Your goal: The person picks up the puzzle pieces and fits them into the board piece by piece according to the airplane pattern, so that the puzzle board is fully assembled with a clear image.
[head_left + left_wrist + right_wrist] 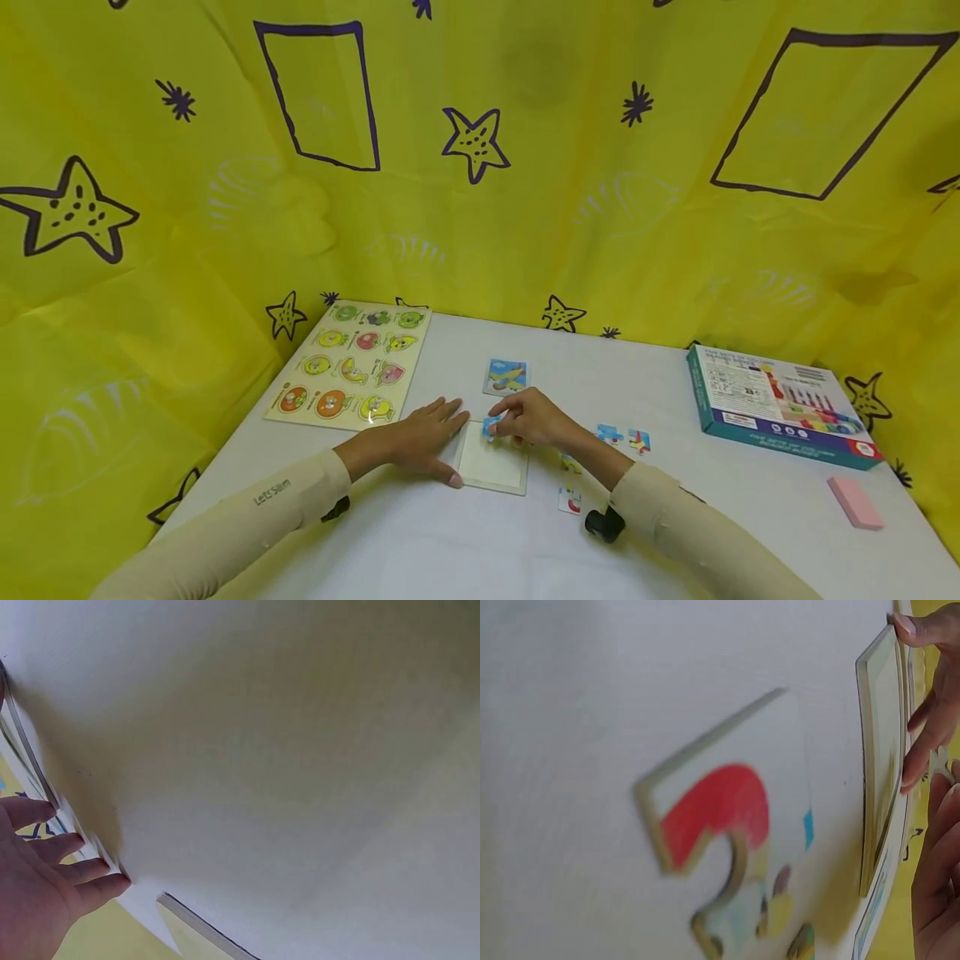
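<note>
My right hand [528,417] pinches a blue jigsaw piece [491,427] over the far left part of a pale puzzle tray [491,467]. My left hand [420,437] lies at the tray's left side with its fingers extended, the thumb near the lower left corner. In the left wrist view, the left hand's fingertips [112,885] touch the white tabletop. Past the tray sits a square airplane picture [507,377]. Loose jigsaw pieces lie right of the tray: two blue ones [609,433], a yellowish one [570,464] partly under the right forearm, and a white-and-red one [720,810].
A fruit puzzle board [348,362] lies at the back left. On the right are a teal-edged box [783,404] and a pink block [856,502]. A yellow patterned curtain [480,233] hangs behind the white table [450,550].
</note>
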Demonstrator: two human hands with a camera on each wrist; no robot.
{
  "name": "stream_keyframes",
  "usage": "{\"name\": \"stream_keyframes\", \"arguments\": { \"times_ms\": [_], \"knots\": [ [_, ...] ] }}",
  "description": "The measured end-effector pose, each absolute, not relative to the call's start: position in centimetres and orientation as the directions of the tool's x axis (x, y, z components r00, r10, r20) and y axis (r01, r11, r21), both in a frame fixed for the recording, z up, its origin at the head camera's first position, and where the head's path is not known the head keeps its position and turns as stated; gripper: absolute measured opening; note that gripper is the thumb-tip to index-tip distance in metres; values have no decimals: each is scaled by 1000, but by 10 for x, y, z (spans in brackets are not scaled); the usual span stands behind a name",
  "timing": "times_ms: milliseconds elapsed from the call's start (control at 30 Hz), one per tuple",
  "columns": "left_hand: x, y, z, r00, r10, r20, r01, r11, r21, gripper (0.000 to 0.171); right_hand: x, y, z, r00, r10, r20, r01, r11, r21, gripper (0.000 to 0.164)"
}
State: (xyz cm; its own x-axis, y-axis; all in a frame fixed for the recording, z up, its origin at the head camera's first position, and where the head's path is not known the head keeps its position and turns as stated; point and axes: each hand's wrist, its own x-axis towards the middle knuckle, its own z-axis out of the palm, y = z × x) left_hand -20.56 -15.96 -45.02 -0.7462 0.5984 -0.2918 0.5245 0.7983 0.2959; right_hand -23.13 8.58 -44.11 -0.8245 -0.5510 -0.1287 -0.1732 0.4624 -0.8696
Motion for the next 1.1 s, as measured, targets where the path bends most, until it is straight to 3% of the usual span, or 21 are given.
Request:
{"name": "stream_keyframes", "arguments": {
  "times_ms": [300,633,1100],
  "knots": [
    [-205,-159,-451,-750,596,-287,532,801,273,107,-235,71,-452,-867,-454,-205,-73,521,-850,26],
    [-205,-159,-447,-748,601,-282,535,797,280,107,-236,70,-453,-850,-452,-269,1,511,-860,35],
    [-205,-157,-447,-754,583,-302,514,811,281,108,-234,69,-452,-854,-435,-285,-16,571,-821,31]
  ]
}}
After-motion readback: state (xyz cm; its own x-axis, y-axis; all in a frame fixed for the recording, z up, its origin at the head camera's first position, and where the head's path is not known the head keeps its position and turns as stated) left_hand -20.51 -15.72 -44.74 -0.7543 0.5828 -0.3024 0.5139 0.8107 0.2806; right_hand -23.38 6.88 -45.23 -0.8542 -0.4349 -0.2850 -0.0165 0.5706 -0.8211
